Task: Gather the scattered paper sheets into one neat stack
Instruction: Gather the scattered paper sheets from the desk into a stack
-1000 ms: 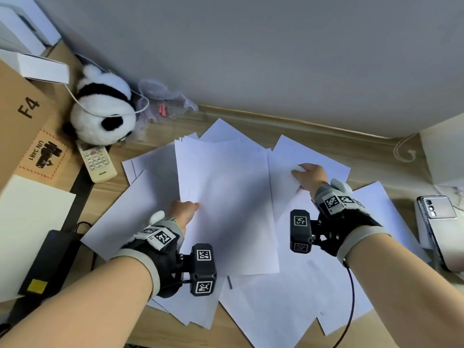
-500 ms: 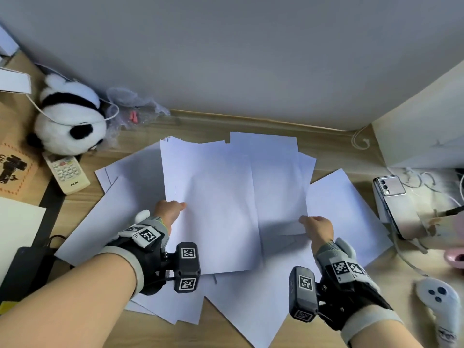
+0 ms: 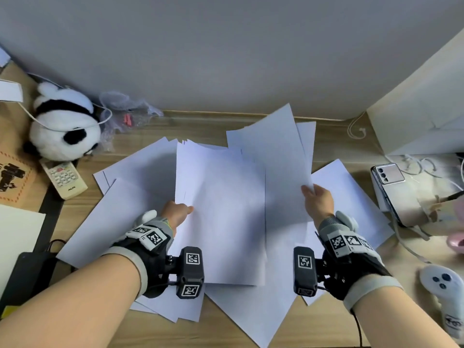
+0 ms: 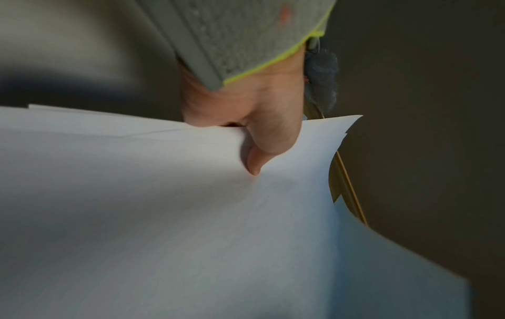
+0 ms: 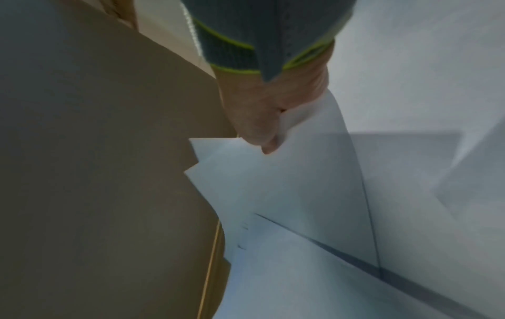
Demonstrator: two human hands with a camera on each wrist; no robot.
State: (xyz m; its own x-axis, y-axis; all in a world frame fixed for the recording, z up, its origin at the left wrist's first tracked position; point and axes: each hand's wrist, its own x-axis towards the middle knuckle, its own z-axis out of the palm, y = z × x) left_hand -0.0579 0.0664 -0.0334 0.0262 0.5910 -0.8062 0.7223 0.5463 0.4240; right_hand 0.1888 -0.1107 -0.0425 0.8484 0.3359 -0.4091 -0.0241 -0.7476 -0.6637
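White paper sheets lie scattered across the wooden desk (image 3: 206, 126). My left hand (image 3: 177, 212) pinches the left edge of a small stack of sheets (image 3: 218, 209) in the middle, thumb on top (image 4: 262, 151). My right hand (image 3: 316, 200) pinches the lower right edge of two sheets (image 3: 276, 156) and holds them lifted, tilted up toward the wall, beside the stack (image 5: 300, 183). More loose sheets (image 3: 113, 217) lie flat under and around both hands, including one at the right (image 3: 349, 197) and one near the front edge (image 3: 253, 312).
A plush panda (image 3: 62, 126) and a remote control (image 3: 64, 178) sit at the left, with a cardboard box (image 3: 15, 177) beyond. A phone (image 3: 388, 182), cables and a white controller (image 3: 444, 290) crowd the right. A plastic bag (image 3: 125, 109) lies by the wall.
My right hand has drawn sheets in from the right and lifted them off the desk, tilting them up next to the stack. My left hand keeps its hold on the stack.
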